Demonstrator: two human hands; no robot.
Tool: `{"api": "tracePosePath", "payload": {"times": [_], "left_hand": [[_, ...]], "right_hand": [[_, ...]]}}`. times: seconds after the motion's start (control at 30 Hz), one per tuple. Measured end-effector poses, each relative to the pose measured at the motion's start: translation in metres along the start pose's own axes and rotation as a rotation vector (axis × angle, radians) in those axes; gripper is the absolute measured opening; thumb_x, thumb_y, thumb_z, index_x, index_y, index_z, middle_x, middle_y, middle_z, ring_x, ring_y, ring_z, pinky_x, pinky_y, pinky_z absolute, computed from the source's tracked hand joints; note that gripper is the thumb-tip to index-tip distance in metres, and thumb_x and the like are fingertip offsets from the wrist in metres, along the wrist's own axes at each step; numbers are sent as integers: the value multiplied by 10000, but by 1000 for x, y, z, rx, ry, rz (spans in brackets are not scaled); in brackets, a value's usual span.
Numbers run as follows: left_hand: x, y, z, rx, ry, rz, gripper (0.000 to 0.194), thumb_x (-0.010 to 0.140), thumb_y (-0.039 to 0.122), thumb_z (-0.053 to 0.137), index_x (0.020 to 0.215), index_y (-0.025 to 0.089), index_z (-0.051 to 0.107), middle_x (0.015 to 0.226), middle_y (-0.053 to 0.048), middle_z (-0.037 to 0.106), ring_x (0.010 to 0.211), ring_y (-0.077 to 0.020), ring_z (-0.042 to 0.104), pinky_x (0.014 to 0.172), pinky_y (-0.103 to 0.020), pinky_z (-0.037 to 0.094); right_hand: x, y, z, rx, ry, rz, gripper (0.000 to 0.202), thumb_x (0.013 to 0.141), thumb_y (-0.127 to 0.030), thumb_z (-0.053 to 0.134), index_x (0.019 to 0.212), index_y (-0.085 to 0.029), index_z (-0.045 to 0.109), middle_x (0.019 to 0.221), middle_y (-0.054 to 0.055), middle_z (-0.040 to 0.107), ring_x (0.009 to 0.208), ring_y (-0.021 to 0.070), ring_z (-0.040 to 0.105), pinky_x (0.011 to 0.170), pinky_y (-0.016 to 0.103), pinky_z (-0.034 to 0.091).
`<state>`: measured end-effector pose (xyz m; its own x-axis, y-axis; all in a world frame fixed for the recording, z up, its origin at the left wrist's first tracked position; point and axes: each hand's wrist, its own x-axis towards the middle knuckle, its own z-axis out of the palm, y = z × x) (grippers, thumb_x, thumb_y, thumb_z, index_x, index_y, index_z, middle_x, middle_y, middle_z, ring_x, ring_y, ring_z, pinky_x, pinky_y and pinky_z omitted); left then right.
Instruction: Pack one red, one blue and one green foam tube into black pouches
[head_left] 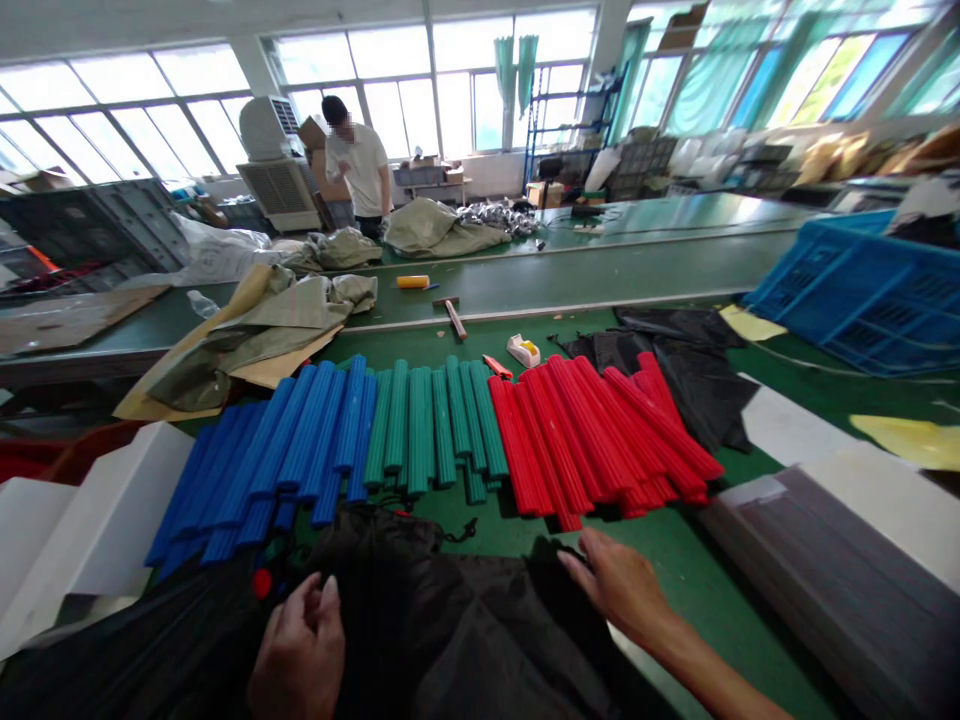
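A black fabric drawstring bag (480, 630) lies spread along the near edge, with a dark cord and toggle at its top. My left hand (300, 645) is closed at the bag's left part, fingers curled onto the fabric, near a small red ball-shaped piece (262, 583). At the bag's upper right edge, my right hand (619, 580) pinches the cloth between thumb and fingers. Beyond the bag lie rows of ribbed rods: blue rods (300, 430), green rods (420, 420) and red rods (577, 430). The red ones are nearest my right hand.
White boxes (127, 500) stand at left, a grey block (817, 570) at right. Behind the rods lie a tape dispenser (523, 350), a hammer (454, 318), a yellow roll (412, 282) and more black bags (682, 360). A blue crate (862, 290) sits right; a person (360, 170) stands across the tables.
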<state>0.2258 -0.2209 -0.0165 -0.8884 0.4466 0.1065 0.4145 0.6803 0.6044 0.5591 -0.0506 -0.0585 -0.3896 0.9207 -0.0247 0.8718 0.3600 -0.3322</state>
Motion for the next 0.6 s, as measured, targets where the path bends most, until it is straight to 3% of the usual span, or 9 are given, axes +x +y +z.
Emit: {"api": "tracePosePath", "payload": {"times": [0.03,0.07,0.13,0.23,0.3,0.37,0.5,0.6], "left_hand": [[-1,19,3,-26,22,67,473,778,536,416,998,180,638,982,-135,693,916,-303,640,807,-421,481],[-3,39,12,-94,-31,116,443,790,517,424,986,179,630,947,-123,697,884,-273,649,799,-384,483],[-10,80,45,-238,-228,192,423,801,505,461,1022,170,595,863,-96,702,805,-228,660,761,-330,484],[-21,130,109,-331,-426,188,431,814,477,490,1060,127,543,769,-99,699,739,-228,667,709,-320,472],[-24,152,144,-325,-415,127,445,814,485,506,1047,106,541,807,-143,701,804,-257,672,738,-338,466],[-23,167,166,-310,-366,96,461,797,488,545,1034,93,550,890,-190,695,893,-287,663,784,-354,458],[-17,184,180,-307,-338,81,468,760,374,615,1092,54,533,976,-223,678,944,-298,650,813,-354,456],[-11,189,170,-321,-346,69,475,758,332,610,1125,40,540,969,-202,683,926,-271,653,808,-336,463]], "right_hand": [[11,-3,-14,-58,106,-21,353,907,-466,400,943,-160,573,927,153,626,833,321,615,703,390,437],[24,-8,-27,-100,228,-22,383,918,-479,382,995,-148,558,974,164,607,905,324,595,752,393,433],[54,-21,-42,-85,338,5,417,928,-465,390,1110,-109,508,1074,190,565,1034,318,546,847,386,416],[91,-47,-37,13,194,6,481,890,-470,486,1181,-88,462,1116,194,547,1030,309,559,829,375,437],[103,-64,-23,35,89,-17,533,756,-462,669,1107,-92,514,1065,193,571,962,344,586,768,398,456],[109,-75,-10,55,47,-10,529,613,-340,790,1014,-88,555,1035,208,582,944,385,582,762,431,451],[117,-72,1,200,10,69,336,581,-141,702,887,-94,571,1005,212,597,982,373,565,827,440,416],[126,-57,-3,435,-44,145,191,596,-169,615,771,-142,542,800,107,625,797,265,604,712,348,442]]}}
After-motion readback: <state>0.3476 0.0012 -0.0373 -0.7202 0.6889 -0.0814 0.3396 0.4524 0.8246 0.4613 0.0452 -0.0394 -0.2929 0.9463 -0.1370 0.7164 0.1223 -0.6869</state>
